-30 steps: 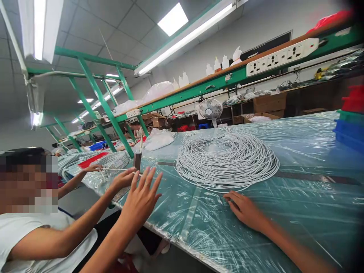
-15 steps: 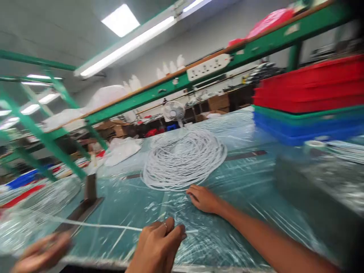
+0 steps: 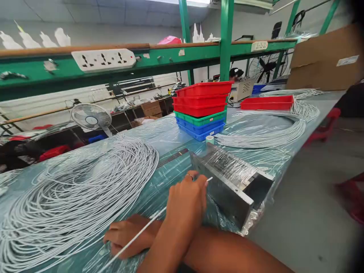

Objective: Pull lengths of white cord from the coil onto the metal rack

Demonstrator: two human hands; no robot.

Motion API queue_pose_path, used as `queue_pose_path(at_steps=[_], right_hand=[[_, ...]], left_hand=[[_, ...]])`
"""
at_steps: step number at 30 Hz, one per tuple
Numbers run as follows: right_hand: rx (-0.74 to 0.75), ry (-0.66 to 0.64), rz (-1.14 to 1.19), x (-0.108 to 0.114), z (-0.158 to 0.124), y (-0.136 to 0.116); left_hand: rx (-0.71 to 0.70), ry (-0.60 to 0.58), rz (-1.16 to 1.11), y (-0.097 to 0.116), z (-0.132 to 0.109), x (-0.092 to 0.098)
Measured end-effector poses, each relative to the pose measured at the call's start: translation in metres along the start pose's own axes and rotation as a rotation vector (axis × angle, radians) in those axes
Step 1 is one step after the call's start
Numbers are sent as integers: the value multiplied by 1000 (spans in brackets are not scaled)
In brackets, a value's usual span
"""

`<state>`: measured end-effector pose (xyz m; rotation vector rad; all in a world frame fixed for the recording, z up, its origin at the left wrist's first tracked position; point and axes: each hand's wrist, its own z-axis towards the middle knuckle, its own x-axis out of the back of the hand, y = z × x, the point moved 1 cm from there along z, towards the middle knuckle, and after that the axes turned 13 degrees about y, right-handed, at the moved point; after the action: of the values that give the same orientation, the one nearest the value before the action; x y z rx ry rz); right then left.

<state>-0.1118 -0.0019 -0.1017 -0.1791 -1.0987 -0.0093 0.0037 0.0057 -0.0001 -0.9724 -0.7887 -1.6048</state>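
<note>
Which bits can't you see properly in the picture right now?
All in the head view:
- The lower end of the white cable: cut off by the bottom edge.
- The left hand's palm: hidden by the back of the hand.
- Under the right hand: the hand itself covers it.
- Inside the blue trays: covered by the trays stacked above.
- Words on the box's label: too small to read.
</note>
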Motion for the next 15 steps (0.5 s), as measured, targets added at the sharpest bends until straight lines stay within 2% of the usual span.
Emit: queue_pose_path(at_steps=[2, 5, 7, 11, 15], right_hand=[[34, 58, -28, -5, -1, 2], [2, 31, -13, -6, -2, 2], [-40, 14, 66, -3, 0, 3], [4, -3, 233, -3, 6, 6], [22, 33, 245, -14, 8, 10]], left_hand=[[26, -6, -32, 2, 2, -3], [63, -24, -127, 1, 3, -9], [77, 4, -183, 0, 3, -11], [78, 60, -245, 1, 2, -11], [88, 37, -255, 5, 2, -12]])
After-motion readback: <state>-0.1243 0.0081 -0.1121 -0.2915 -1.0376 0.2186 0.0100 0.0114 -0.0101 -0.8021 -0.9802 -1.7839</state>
